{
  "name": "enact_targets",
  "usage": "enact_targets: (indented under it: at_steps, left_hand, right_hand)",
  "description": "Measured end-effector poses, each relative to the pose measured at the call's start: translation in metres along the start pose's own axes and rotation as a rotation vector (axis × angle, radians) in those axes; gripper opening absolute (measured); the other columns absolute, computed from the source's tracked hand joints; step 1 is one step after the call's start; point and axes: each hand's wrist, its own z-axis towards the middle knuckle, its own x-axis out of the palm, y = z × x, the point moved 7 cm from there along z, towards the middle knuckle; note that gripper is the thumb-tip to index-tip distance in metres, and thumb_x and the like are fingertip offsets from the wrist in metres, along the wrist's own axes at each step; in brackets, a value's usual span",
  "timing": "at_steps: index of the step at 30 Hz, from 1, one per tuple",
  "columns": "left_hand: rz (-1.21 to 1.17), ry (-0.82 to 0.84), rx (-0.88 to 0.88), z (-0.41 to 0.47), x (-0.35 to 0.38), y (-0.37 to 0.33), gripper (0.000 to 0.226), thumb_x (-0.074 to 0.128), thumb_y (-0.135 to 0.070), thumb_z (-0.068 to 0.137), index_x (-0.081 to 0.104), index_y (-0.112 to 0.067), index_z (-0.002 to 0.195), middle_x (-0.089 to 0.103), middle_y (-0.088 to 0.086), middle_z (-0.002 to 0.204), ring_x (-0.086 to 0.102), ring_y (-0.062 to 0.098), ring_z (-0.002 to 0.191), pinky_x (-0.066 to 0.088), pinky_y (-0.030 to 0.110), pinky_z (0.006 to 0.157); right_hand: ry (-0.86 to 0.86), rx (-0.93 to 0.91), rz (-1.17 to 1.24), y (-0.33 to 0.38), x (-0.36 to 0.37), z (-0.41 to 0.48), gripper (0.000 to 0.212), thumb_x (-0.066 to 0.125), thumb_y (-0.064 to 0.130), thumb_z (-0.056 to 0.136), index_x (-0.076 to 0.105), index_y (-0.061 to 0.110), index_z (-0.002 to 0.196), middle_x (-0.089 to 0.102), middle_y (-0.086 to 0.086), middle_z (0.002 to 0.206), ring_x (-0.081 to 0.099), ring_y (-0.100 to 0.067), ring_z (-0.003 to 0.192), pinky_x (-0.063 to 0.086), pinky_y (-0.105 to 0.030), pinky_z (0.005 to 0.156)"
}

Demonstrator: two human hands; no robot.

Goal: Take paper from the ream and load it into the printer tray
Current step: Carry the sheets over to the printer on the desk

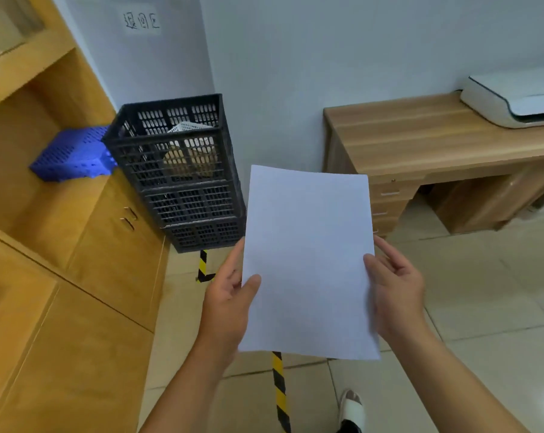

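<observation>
The paper (308,260) is pinched at its side edges by the left hand (230,295) and right hand (395,289), well short of the printer (514,98) on the bench (420,135), so sheets could be fanned, creased or dropped if either grip is loosened.

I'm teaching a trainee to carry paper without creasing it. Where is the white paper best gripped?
By its two long side edges, lower half, one hand from each side, as the left hand and right hand do now. The paper is thin and held upright, so two-sided support probably stops it flopping.
</observation>
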Motion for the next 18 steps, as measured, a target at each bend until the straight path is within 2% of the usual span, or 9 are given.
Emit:
enact_targets:
  at_steps: [6,11,13,16,18]
  left_hand:
    - [0.104,0.073,0.121,0.047,0.118,-0.04,0.062,0.049,0.001,0.101,0.046,-0.044,0.143,0.066,-0.005,0.134,0.064,0.016,0.121,0.053,0.051,0.101]
    - [0.102,0.037,0.165,0.073,0.204,-0.048,0.06,0.059,-0.001,0.097,0.052,-0.048,0.133,0.069,-0.004,0.131,0.067,0.015,0.117,0.056,0.045,0.098]
    - [0.121,0.039,0.193,0.082,0.238,-0.047,0.059,0.06,-0.002,0.097,0.051,-0.05,0.131,0.069,-0.008,0.129,0.066,0.006,0.115,0.057,0.033,0.096]
    - [0.135,0.101,0.187,0.097,0.289,-0.043,0.059,0.058,0.001,0.097,0.049,-0.037,0.142,0.062,-0.031,0.119,0.059,-0.021,0.104,0.051,0.004,0.081]
    - [0.121,0.135,0.178,0.108,0.314,-0.042,0.06,0.058,0.002,0.096,0.049,-0.035,0.143,0.06,-0.036,0.114,0.058,-0.024,0.102,0.048,0.001,0.077]
  right_hand:
    - [-0.013,-0.088,0.133,0.065,-0.067,0.067,0.036,0.055,-0.002,0.094,0.063,0.015,0.125,0.076,0.001,0.108,0.074,-0.016,0.093,0.059,-0.024,0.067]
    - [-0.068,-0.223,0.165,0.108,-0.127,0.11,0.04,0.052,-0.006,0.094,0.062,0.017,0.125,0.076,0.008,0.105,0.072,-0.013,0.099,0.059,-0.028,0.081]
    - [-0.07,-0.256,0.137,0.119,-0.144,0.121,0.041,0.053,-0.007,0.094,0.063,0.02,0.122,0.075,0.008,0.109,0.071,-0.014,0.103,0.058,-0.029,0.085]
    - [-0.118,-0.288,0.125,0.13,-0.17,0.141,0.042,0.053,-0.008,0.093,0.061,0.016,0.127,0.074,0.01,0.11,0.07,-0.014,0.105,0.057,-0.03,0.087]
    - [-0.187,-0.305,0.153,0.138,-0.192,0.156,0.042,0.053,-0.008,0.093,0.061,0.016,0.127,0.075,0.01,0.108,0.07,-0.015,0.104,0.058,-0.03,0.085]
